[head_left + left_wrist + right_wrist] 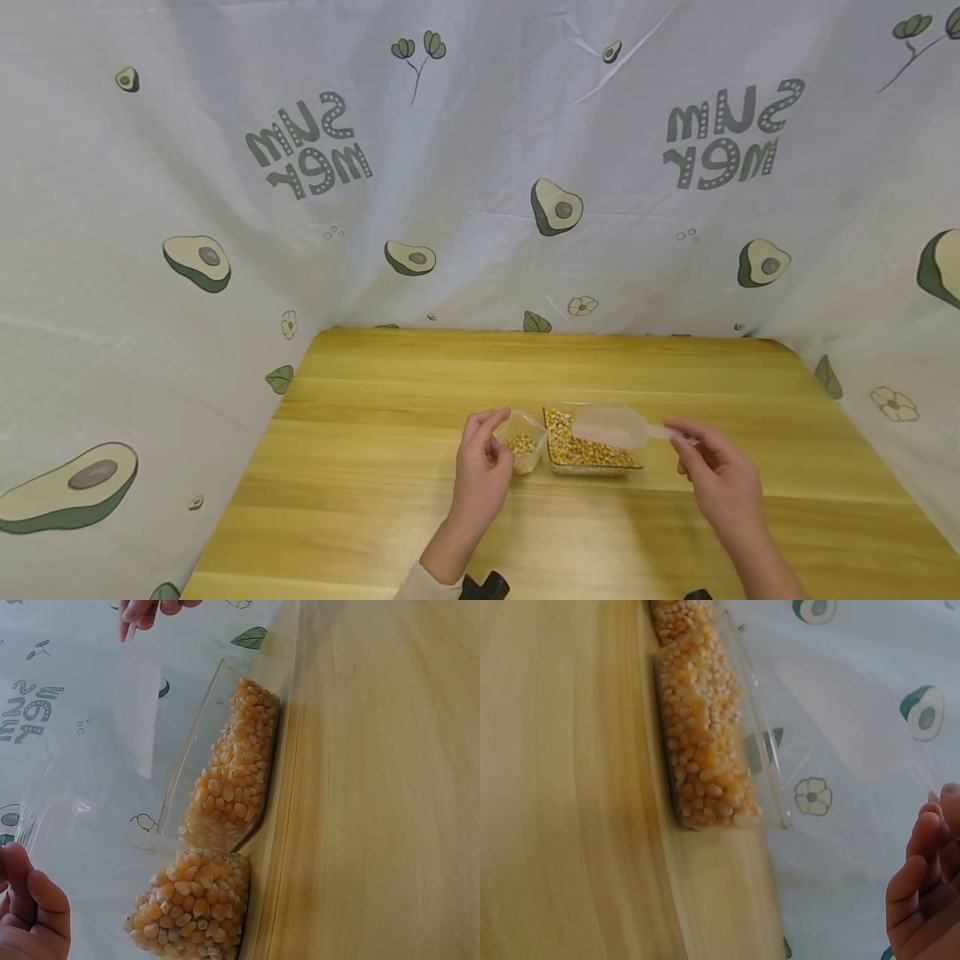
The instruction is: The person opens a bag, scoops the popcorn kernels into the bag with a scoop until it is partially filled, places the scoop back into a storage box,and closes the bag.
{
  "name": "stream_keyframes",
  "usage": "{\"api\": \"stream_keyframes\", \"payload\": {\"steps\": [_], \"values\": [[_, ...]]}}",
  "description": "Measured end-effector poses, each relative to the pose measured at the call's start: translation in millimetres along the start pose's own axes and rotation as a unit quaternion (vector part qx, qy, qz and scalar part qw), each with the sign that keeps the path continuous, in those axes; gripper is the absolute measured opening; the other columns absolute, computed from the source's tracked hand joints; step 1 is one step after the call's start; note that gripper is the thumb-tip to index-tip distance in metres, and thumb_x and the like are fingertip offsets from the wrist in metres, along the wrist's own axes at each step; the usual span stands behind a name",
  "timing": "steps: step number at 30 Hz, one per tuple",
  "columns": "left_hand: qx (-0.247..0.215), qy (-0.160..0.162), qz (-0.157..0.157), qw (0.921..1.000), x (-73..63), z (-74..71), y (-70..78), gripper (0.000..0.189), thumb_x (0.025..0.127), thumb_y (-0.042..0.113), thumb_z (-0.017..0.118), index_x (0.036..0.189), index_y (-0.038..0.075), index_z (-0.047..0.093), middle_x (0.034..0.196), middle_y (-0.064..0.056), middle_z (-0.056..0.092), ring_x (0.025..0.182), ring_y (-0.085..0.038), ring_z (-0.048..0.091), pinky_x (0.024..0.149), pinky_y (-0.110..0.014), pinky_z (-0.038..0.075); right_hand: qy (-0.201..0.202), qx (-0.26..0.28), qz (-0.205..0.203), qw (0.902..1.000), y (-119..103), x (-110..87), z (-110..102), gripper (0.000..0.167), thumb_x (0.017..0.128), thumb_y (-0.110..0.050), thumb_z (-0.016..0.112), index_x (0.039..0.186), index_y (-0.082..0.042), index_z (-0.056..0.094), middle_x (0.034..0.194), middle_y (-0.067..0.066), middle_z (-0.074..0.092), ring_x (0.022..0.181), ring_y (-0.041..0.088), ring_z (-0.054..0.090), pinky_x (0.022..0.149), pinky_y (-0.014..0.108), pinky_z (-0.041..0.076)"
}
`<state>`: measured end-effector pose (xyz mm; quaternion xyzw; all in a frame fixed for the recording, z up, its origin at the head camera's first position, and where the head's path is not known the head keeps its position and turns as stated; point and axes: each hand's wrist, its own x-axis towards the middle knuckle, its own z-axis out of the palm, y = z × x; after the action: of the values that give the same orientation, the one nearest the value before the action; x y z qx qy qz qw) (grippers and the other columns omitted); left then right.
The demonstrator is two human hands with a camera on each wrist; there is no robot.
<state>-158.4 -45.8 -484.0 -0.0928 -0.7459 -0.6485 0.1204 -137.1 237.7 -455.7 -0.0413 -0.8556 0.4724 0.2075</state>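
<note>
Left hand (482, 468) pinching rim of bag (534, 427); right hand (722, 482) pinching handle of scoop (611, 426). Bag, part-filled with corn (521, 446), on table (360, 467), just left of box (600, 467). Box holds more corn; scoop above it. Beyond table, printed cloth (465, 167).

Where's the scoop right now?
In the head view, the scoop is right of the picture's centre, held by its handle in the right hand, up above the clear box of corn kernels.
</note>
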Motion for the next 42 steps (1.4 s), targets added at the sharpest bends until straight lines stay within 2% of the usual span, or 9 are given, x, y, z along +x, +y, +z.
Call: {"api": "stream_keyframes", "payload": {"steps": [4, 7, 11, 14, 18, 32, 37, 42], "values": [[0.000, 0.001, 0.003, 1.0000, 0.9, 0.6, 0.2, 0.050, 0.087, -0.016, 0.049, 0.132, 0.001, 0.061, 0.123, -0.011, 0.054, 0.069, -0.002, 0.037, 0.062, -0.015, 0.039, 0.007, -0.037, -0.015, 0.9992, 7.1, -0.5, -2.9, 0.021, 0.097, -0.013, 0.064, 0.116, -0.008, 0.071, 0.085, -0.019, 0.058, 0.062, 0.004, 0.054, 0.048, 0.020, 0.043], [0.001, 0.000, 0.003, 1.0000, 1.0, 0.9, 0.6, 0.050, 0.087, -0.015, 0.049, 0.132, 0.001, 0.061, 0.123, -0.011, 0.054, 0.069, -0.003, 0.037, 0.062, -0.015, 0.039, 0.018, -0.069, -0.052, 0.9961, 10.8, -1.1, -3.8, 0.019, 0.095, -0.009, 0.066, 0.112, -0.010, 0.073, 0.085, -0.020, 0.057, 0.062, -0.001, 0.054, 0.050, 0.016, 0.043], [-0.001, -0.001, -0.002, 1.0000, 0.8, 1.2, 1.3, 0.050, 0.087, -0.014, 0.049, 0.133, 0.002, 0.061, 0.123, -0.010, 0.054, 0.069, -0.003, 0.037, 0.063, -0.015, 0.039, 0.034, -0.110, -0.120, 0.9860, 13.5, -1.1, -2.2, 0.021, 0.089, 0.000, 0.070, 0.107, -0.009, 0.074, 0.085, -0.010, 0.061, 0.065, -0.011, 0.052, 0.055, 0.008, 0.044], [-0.002, 0.000, -0.004, 1.0000, 0.4, 1.4, 1.9, 0.050, 0.087, -0.014, 0.049, 0.133, 0.002, 0.061, 0.123, -0.010, 0.054, 0.070, -0.003, 0.037, 0.063, -0.015, 0.040, 0.039, -0.128, -0.152, 0.9793, 13.8, -0.9, 0.1, 0.023, 0.085, 0.004, 0.072, 0.105, -0.008, 0.075, 0.086, 0.000, 0.064, 0.070, -0.018, 0.049, 0.057, 0.005, 0.044], [-0.001, 0.000, -0.003, 1.0000, 0.3, 1.5, 1.8, 0.049, 0.087, -0.014, 0.049, 0.133, 0.002, 0.061, 0.123, -0.009, 0.054, 0.070, -0.003, 0.038, 0.063, -0.015, 0.040, 0.036, -0.145, -0.159, 0.9760, 13.3, -0.5, 2.0, 0.024, 0.084, 0.004, 0.073, 0.105, -0.008, 0.074, 0.087, 0.004, 0.066, 0.073, -0.021, 0.046, 0.058, 0.003, 0.042], [-0.003, 0.000, -0.006, 1.0000, 1.0, 1.8, -1.3, 0.050, 0.088, -0.014, 0.049, 0.133, 0.004, 0.062, 0.123, -0.008, 0.054, 0.071, -0.004, 0.038, 0.063, -0.015, 0.039, 0.017, -0.180, -0.166, 0.9694, 10.6, 1.7, 2.6, 0.021, 0.085, -0.001, 0.074, 0.104, -0.010, 0.075, 0.086, 0.000, 0.066, 0.067, -0.014, 0.046, 0.054, 0.008, 0.038], [-0.002, -0.003, -0.008, 1.0000, 0.4, 1.5, -0.4, 0.050, 0.088, -0.014, 0.049, 0.134, 0.004, 0.061, 0.124, -0.010, 0.054, 0.071, -0.003, 0.038, 0.063, -0.015, 0.039, 0.007, -0.209, -0.192, 0.9588, 11.5, 3.0, 4.4, 0.023, 0.080, -0.001, 0.078, 0.101, -0.010, 0.075, 0.083, -0.001, 0.066, 0.062, -0.008, 0.042, 0.048, 0.018, 0.034], [-0.002, -0.001, -0.015, 0.9999, -0.4, 2.1, 0.0, 0.051, 0.088, -0.014, 0.049, 0.133, 0.007, 0.062, 0.124, -0.009, 0.054, 0.071, -0.003, 0.038, 0.063, -0.015, 0.039, -0.009, -0.234, -0.195, 0.9524, 12.2, 3.7, 8.1, 0.024, 0.079, -0.004, 0.079, 0.101, -0.011, 0.076, 0.084, -0.001, 0.068, 0.061, -0.006, 0.041, 0.048, 0.021, 0.035]]}}
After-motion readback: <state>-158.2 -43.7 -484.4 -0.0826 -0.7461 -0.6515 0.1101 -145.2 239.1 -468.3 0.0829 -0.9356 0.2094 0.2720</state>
